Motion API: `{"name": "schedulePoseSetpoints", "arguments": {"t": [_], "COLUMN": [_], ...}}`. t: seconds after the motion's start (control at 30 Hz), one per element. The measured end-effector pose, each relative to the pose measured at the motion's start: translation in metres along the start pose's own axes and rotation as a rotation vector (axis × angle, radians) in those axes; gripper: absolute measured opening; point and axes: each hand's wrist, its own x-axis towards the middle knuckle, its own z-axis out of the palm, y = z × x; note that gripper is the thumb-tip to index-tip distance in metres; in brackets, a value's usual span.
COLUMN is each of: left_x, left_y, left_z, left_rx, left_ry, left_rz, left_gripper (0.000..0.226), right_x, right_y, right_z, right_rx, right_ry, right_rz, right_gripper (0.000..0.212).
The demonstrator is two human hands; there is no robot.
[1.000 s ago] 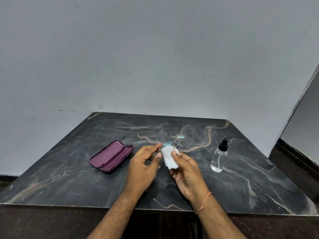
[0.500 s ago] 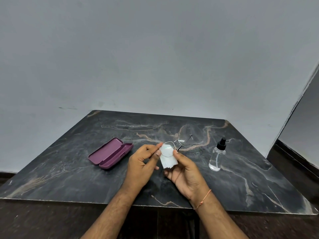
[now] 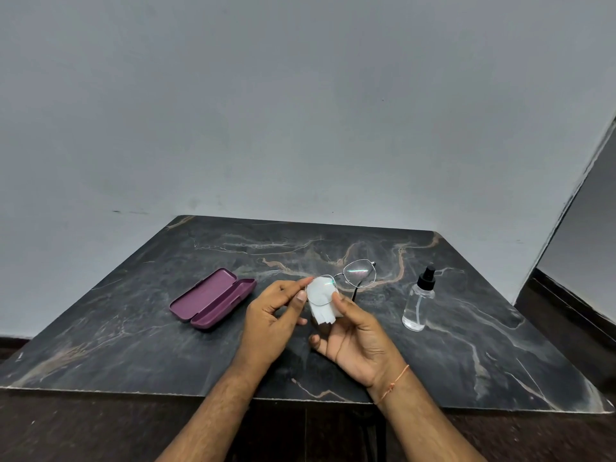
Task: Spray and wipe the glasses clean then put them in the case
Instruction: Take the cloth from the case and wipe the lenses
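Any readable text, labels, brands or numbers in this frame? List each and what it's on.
None readable.
Spray bottle: clear, no label visible.
Case: plain purple, open, no marking visible.
Glasses: no print visible on the thin frame.
Cloth: plain white.

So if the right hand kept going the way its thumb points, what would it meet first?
The right hand points up and left: first the white cloth and glasses it holds, then probably the left hand's fingertips; depth is unclear.
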Motion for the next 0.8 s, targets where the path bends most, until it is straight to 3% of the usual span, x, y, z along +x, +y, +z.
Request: {"name": "schedulePoseSetpoints", "arguments": {"t": [0.23,0.37,0.4,0.6,0.8], "left_x": [0.0,-0.002,-0.002,-0.006,-0.005], "left_y": [-0.002,-0.002,-0.002,0.005,0.003], "left_z": [-0.002,0.001,0.001,0.006,0.005], "left_rx": [-0.013,0.026,0.048,0.166,0.197], "left_ry": [0.022,0.011,0.007,0.008,0.028], "left_rz": [0.014,0.034,0.051,0.168,0.175], "left_gripper": [0.03,0.032,0.034,0.05,0.053], "right_x": [0.003,0.004,0.004,0.008,0.007], "right_y": [0.003,0.002,0.002,0.004,0.005], "right_z": [-0.003,-0.005,-0.005,-0.009,-0.011], "right_rx": [-0.036,-0.016,-0.004,-0.02,0.005], "right_ry": [0.037,0.125,0.134,0.102,0.057], "right_rz": [-0.025,-0.054,-0.053,-0.057,-0.039], "right_gripper": [0.061,0.022,0.02,0.074,0.077]}}
